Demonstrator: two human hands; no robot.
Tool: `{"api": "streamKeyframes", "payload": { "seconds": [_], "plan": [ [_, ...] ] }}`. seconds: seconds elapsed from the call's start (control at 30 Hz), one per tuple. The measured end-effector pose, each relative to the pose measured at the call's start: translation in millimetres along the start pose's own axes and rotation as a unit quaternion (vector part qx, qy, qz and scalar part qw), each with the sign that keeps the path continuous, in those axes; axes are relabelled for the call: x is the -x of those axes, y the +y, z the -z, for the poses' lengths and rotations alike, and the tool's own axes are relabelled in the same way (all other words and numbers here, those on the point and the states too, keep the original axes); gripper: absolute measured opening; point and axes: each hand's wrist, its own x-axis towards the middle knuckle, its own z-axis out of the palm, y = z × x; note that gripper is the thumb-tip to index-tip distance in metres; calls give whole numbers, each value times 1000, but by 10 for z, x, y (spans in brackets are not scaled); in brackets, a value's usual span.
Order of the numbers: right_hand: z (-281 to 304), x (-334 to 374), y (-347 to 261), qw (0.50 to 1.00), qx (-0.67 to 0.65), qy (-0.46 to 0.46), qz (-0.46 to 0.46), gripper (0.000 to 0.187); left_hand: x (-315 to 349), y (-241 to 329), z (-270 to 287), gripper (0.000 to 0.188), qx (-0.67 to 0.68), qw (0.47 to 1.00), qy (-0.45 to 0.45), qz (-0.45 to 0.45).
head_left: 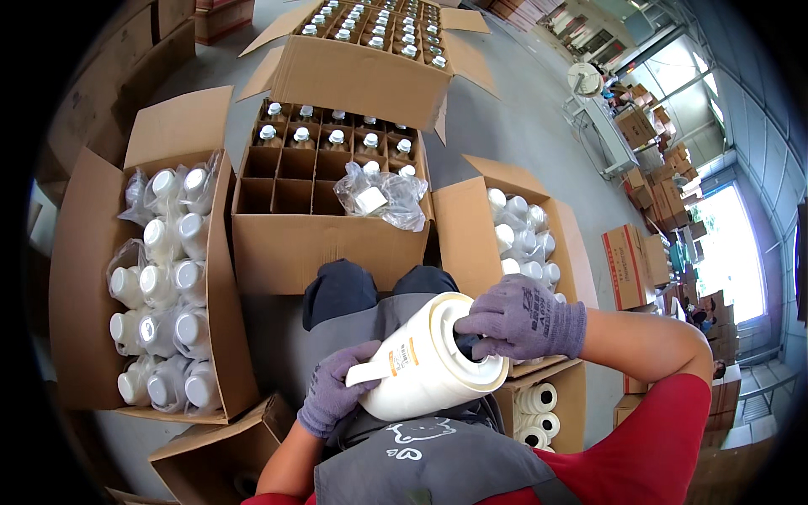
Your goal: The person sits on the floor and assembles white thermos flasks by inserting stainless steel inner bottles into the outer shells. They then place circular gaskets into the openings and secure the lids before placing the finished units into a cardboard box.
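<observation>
A white jug with a side handle and an orange-and-white label lies tilted across my lap, its round open end toward my right. Gloved in purple-grey, my left hand is closed round the handle. At the open end, the fingers of my right hand, gloved alike, curl into the opening; their tips are hidden inside, so what they hold cannot be made out. Ahead of my knees stands a divided carton of capped bottles, several of its cells empty. Crumpled clear plastic bags lie over its near right corner.
An open carton of plastic-wrapped white containers flanks my left. To my right are another such carton and one holding white hollow cylinders. Behind stands a further carton of bottles. An open box sits at lower left.
</observation>
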Motion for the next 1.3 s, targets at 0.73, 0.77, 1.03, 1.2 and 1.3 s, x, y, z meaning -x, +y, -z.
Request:
{"api": "streamKeyframes", "payload": {
  "seconds": [0.73,0.77,1.03,1.2,1.3],
  "plan": [
    [83,-197,-148,898,-161,-197,-360,46,91,-264,-209,14,32,991,128,23],
    [38,-207,-116,899,-145,-200,-362,46,98,-233,-248,12,10,990,143,8],
    [-535,92,315,533,-441,-205,-692,34,-70,63,-386,28,-255,937,-19,-237],
    [-579,105,495,319,-556,-209,-739,31,-110,68,-314,18,-276,928,-40,-247],
    [-351,-133,816,326,-630,-248,-660,36,-188,-16,-183,24,-181,964,42,-189]
  ]
}}
